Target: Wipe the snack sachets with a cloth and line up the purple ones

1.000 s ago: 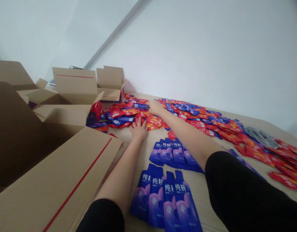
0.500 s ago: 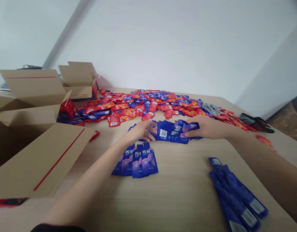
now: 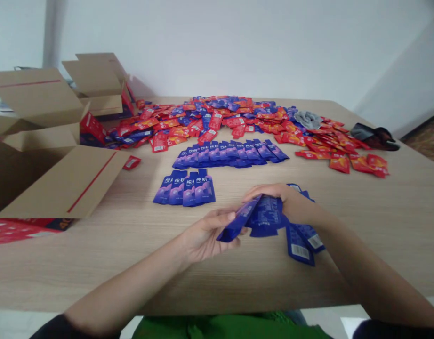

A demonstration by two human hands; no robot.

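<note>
My left hand (image 3: 206, 235) is closed on the end of a blue pouch (image 3: 240, 220), which is tilted up between thumb and fingers. My right hand (image 3: 291, 202) is wrapped round the far end of several blue pouches (image 3: 268, 214), backs with fine print facing me; its fingertips are partly hidden. Beneath the right hand and wrist lie more blue pouches (image 3: 300, 245) with barcodes showing. A small fan of blue pouches (image 3: 199, 188) is left of the hands, printed fronts up. Beyond it, a long overlapping row of blue pouches (image 3: 231, 153) spans the table's middle.
A wide heap of red and blue pouches (image 3: 203, 117) covers the back of the table (image 3: 174, 282). Open cardboard boxes (image 3: 58, 183) stand at left, one flap jutting over the table. A grey cloth (image 3: 308, 120) and dark sunglasses (image 3: 375, 136) lie at back right.
Both hands have come back from the long row toward me, now holding blue pouches over the near table. The view has tilted down, showing the table's front edge and green clothing.
</note>
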